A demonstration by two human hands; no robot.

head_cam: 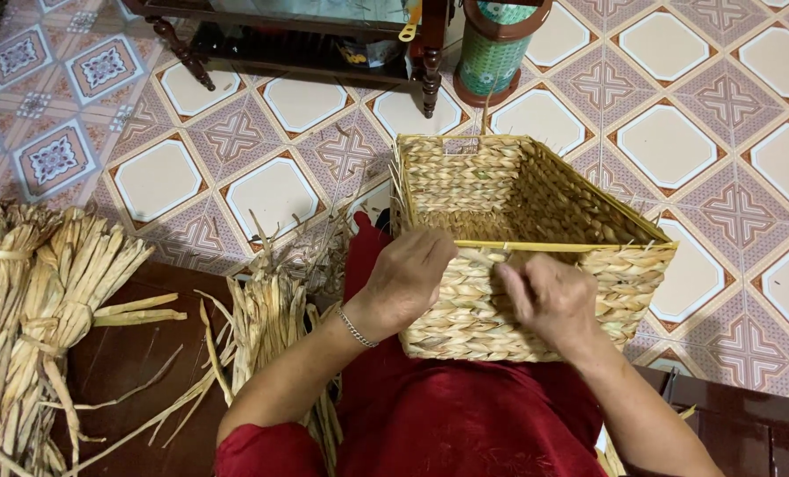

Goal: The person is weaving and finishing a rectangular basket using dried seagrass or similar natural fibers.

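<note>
Straw-coloured woven basket (536, 256) is the big thing here, rectangular, sitting on the person's lap on the dark red fabric (447, 415), open top facing away towards the patterned tile floor (677, 141). Walls look fully woven all round, w/ a yellowish frame rod showing along the near rim, so I'd say most of the body is done. What looks left is finishing that near top edge, plus loose ends poking out at the corners that prob need tucking or trimming.

Bundles of dried fibre (32, 300) are piled on the left, some tied, w/ loose strands (271, 327) right beside the knee.

Left hand (408, 274) is curled over the near rim, fingers pressed on the weave, bracelet (356, 329) at the wrist. Right hand (549, 296) is just beside it, fingertips pinched on a strand at the rim, tho can't tell exactly which one.

Wooden furniture legs (430, 79) and a green cylinder (493, 49) stand further back.
</note>
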